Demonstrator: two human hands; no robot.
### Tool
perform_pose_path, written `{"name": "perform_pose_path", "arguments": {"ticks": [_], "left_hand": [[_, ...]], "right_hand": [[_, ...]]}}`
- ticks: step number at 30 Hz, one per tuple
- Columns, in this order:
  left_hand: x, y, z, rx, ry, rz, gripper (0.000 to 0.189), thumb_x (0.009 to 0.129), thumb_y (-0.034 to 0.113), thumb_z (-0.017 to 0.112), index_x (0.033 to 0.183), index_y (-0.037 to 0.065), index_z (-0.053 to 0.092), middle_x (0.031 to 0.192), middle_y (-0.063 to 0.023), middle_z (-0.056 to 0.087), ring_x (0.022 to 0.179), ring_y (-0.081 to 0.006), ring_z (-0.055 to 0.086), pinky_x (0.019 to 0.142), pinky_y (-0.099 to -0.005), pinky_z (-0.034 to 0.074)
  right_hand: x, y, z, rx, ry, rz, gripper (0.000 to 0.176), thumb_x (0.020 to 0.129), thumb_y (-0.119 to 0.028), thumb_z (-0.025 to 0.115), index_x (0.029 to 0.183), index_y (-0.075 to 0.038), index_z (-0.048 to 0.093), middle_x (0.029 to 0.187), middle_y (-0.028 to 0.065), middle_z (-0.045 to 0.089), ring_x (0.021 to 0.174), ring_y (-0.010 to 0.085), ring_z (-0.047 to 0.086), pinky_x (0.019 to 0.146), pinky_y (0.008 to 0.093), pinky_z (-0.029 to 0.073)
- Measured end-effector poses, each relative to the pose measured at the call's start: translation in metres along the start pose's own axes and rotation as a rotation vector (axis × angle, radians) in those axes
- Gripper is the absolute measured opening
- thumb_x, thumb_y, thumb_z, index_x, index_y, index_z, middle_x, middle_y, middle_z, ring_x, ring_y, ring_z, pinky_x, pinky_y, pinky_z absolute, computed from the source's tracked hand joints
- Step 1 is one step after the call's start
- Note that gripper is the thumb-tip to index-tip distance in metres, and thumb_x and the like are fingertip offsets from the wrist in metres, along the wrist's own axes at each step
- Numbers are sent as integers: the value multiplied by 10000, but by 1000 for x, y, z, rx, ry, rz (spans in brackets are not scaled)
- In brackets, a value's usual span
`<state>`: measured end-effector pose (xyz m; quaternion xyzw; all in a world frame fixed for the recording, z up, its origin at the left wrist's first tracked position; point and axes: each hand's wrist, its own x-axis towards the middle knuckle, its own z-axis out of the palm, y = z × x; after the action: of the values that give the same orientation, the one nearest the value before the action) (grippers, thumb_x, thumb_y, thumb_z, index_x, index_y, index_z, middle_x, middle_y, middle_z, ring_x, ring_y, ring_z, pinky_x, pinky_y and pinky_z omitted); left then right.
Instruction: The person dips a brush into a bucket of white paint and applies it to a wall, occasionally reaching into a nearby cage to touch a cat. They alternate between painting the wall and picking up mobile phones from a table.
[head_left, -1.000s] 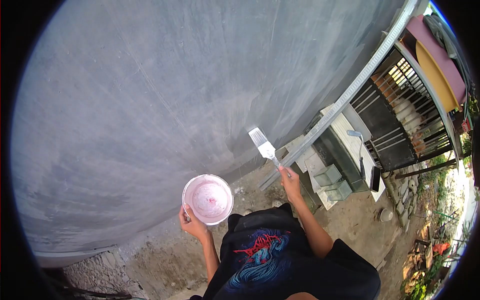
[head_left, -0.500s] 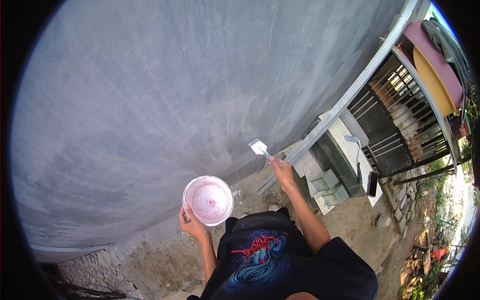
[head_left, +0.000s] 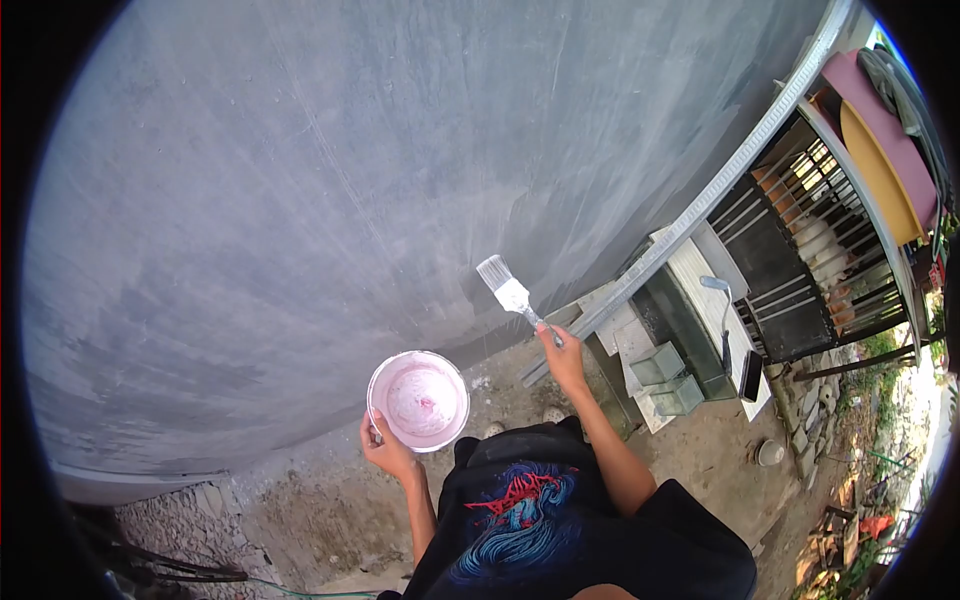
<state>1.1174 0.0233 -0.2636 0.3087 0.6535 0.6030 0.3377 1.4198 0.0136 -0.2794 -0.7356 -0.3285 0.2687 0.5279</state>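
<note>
My right hand is closed around the handle of a paintbrush. White paint coats the brush near its ferrule, and the bristles point up and left in front of the grey wall. My left hand grips a round white bucket at its near left side, thumb up at the rim. Inside the bucket lies pale pinkish-white paint with a darker pink spot. The bucket is upright in front of my body, below and left of the brush.
Small glass tanks and a larger tank stand to the right, with a blue-handled tool on a white board there. Farther right is a barred cage with a pale animal inside. A small white pot sits on the dirt ground.
My right hand has turned the paintbrush so its bristles show longer and reach farther up and left. The left hand and bucket stay almost in place; the view has shifted slightly.
</note>
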Motion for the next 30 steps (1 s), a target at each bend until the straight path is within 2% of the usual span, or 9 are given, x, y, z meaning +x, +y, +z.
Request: {"name": "perform_pose_path", "arguments": {"ticks": [3, 7, 12, 18, 20, 22, 25, 27, 30], "left_hand": [[-1, 2, -4, -11, 18, 21, 306, 929, 201, 665, 1100, -52, 644, 948, -62, 623, 876, -130, 559, 781, -282, 462], [-5, 4, -11, 26, 17, 30, 324, 953, 239, 641, 1101, -49, 635, 940, -55, 629, 845, -118, 569, 763, -277, 477], [-3, -2, -12, 56, 13, 19, 299, 927, 202, 665, 1082, -53, 649, 891, -37, 596, 838, -119, 540, 761, -278, 455], [-10, 5, -4, 26, -6, -5, 310, 921, 205, 673, 1091, -54, 646, 867, -34, 586, 793, -111, 526, 718, -269, 448], [-11, 5, -4, 40, -28, -12, 314, 922, 205, 672, 1097, -54, 643, 855, -30, 581, 801, -110, 531, 718, -270, 448], [-11, 5, -4, 27, -30, -3, 313, 923, 205, 672, 1097, -54, 641, 850, -31, 581, 801, -110, 533, 719, -272, 450], [-12, -1, -8, 23, -40, 6, 310, 925, 204, 670, 1096, -53, 641, 839, -31, 580, 794, -111, 537, 714, -273, 453], [-11, 1, -14, 44, -41, 13, 307, 925, 204, 670, 1095, -51, 641, 833, -30, 579, 787, -111, 537, 709, -272, 454], [-16, 9, -23, 91, -28, -24, 307, 927, 203, 669, 1099, -50, 639, 836, -32, 583, 770, -114, 538, 702, -268, 455]], "right_hand": [[-6, 71, 14, -109, -34, 138, 353, 929, -337, 629, 931, 5, 716, 660, -22, 573, 565, 60, 435, 515, 260, 324], [-21, 16, 10, -7, -54, 291, 394, 931, -380, 629, 957, 3, 720, 615, -28, 527, 547, 52, 402, 514, 250, 309], [-26, -113, -8, 422, -61, 164, 388, 980, -324, 587, 1031, 51, 674, 585, -64, 370, 531, 41, 314, 505, 237, 255], [-33, -138, -27, 460, -57, -103, 319, 1005, -231, 549, 1003, 74, 640, 614, -66, 389, 554, 39, 320, 519, 237, 267], [-25, -112, -15, 345, -34, -118, 325, 1002, -239, 555, 985, 72, 646, 624, -61, 416, 555, 47, 345, 526, 241, 293], [-11, -49, 14, 110, -11, -208, 333, 972, -297, 596, 945, 27, 668, 660, 0, 572, 589, 85, 470, 552, 267, 393], [-1, 63, 46, -2, -55, -137, 391, 944, -358, 613, 918, 26, 677, 721, 103, 656, 649, 168, 586, 622, 330, 459], [3, 128, 57, -265, -118, 102, 429, 914, -410, 620, 902, 13, 692, 745, 170, 661, 695, 231, 639, 653, 360, 468], [11, 221, 84, -296, -18, 299, 439, 902, -426, 616, 891, 4, 703, 744, 186, 667, 715, 273, 658, 666, 377, 473]]}}
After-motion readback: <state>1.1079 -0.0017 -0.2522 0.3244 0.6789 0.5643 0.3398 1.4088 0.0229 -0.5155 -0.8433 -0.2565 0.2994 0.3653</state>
